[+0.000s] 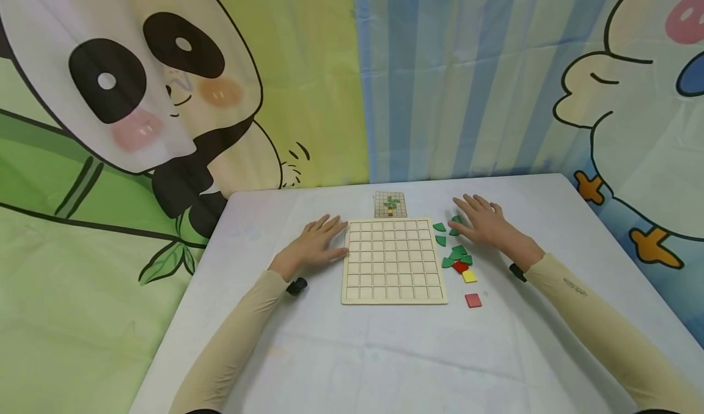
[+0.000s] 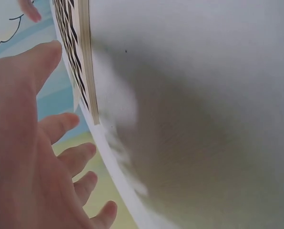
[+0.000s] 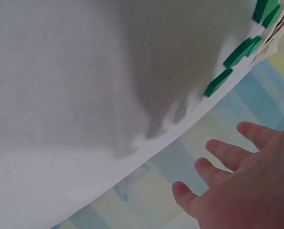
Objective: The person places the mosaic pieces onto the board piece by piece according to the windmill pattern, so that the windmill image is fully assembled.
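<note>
A pale wooden grid board [image 1: 394,262] lies flat on the white table, its squares bare. At its left edge my left hand [image 1: 311,247] is spread with fingers apart, holding nothing; whether the fingertips touch the board I cannot tell. My right hand [image 1: 491,227], fingers also spread, hovers over the table right of the board, beside green pieces [image 1: 441,240]. More green pieces [image 1: 458,254] lie in a cluster with a red piece [image 1: 460,267] and a yellow piece [image 1: 469,276]. In the right wrist view, several green pieces [image 3: 219,82] lie beyond the fingers of that hand [image 3: 256,176].
Behind the board is a small grid card [image 1: 390,204] with a green, yellow and red pattern. A pinkish-red square [image 1: 473,300] lies nearer the front, right of the board. The white table [image 1: 385,359] meets printed curtains at its back edge.
</note>
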Demonstrator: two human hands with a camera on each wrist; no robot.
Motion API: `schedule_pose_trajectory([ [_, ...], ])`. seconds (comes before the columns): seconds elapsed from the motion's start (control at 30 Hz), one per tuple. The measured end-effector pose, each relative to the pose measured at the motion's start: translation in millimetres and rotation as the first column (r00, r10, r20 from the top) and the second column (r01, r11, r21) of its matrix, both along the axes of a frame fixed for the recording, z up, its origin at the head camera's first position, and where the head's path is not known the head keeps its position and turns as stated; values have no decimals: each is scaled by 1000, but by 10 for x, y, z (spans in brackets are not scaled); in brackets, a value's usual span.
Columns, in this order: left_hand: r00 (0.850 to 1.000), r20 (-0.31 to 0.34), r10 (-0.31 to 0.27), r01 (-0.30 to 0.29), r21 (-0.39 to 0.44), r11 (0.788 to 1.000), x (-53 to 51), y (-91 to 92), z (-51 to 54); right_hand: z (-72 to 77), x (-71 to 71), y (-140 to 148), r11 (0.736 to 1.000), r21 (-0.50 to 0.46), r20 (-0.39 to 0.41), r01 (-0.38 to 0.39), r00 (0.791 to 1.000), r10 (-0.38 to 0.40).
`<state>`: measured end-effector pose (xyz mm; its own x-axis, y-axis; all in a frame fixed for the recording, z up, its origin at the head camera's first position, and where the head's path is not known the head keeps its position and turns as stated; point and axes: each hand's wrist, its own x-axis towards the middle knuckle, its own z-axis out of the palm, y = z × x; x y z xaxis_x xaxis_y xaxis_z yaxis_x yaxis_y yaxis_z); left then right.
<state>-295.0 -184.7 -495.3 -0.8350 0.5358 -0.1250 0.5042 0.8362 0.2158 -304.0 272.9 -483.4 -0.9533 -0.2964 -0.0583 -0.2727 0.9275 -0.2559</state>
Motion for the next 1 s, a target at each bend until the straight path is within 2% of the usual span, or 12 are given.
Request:
schedule_pose_trajectory([
  [0.23, 1000, 30, 1, -2, 4, 1000, 37, 3, 14, 38, 156, -90, 998, 4, -4, -62, 998, 62],
  [0.57, 999, 44, 0, -1, 8, 1000, 59, 1, 17, 106, 326, -165, 998, -13, 22, -68, 997, 69],
  [1.0, 997, 79, 4, -3, -22, 1000, 96, 23, -9, 85, 486, -136, 994, -39, 5, -100, 995, 100],
])
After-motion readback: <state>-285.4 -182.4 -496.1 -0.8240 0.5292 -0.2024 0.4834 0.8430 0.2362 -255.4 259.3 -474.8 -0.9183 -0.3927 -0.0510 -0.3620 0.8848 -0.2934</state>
